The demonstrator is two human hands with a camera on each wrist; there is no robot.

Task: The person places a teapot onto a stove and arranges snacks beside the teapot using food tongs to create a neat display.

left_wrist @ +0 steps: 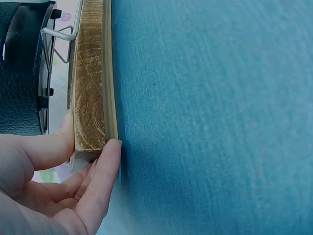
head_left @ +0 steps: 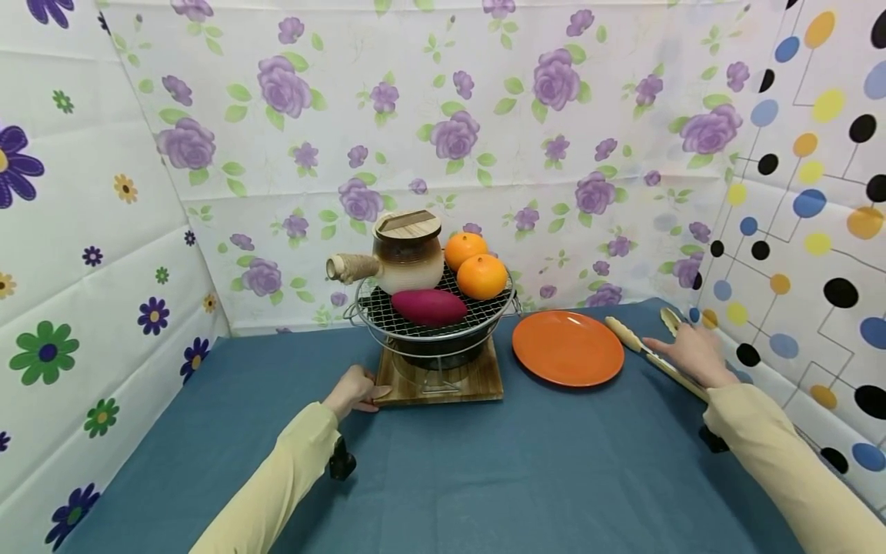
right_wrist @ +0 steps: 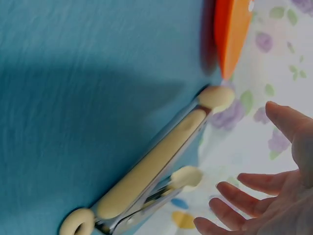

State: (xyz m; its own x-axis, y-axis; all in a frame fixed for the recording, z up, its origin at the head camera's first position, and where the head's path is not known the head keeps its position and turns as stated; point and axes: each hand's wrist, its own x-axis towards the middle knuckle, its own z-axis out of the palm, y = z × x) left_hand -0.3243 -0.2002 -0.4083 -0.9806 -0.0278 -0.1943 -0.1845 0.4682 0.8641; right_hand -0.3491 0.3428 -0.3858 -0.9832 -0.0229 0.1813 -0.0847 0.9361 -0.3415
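My left hand (head_left: 354, 390) pinches the front left corner of a wooden board (head_left: 484, 382), thumb on top and fingers at its side and underneath. A round black tabletop grill (head_left: 443, 352) stands on that board. Its wire rack carries a clay pot (head_left: 408, 268) with a wooden lid and wrapped side handle, two oranges (head_left: 482, 277) and a purple sweet potato (head_left: 429, 308). Over at the right, my right hand (head_left: 694, 355) hovers above cream-and-metal tongs (right_wrist: 151, 166) with fingers spread and nothing held. The tongs lie on the cloth with their arms apart.
An orange plate (head_left: 567, 350) lies between the grill and the tongs. Blue cloth (head_left: 484, 477) covers the table. Flower-printed sheets (head_left: 401, 138) rise behind and at the left, and a dotted sheet (head_left: 796, 231) closes the right side, close to my right hand.
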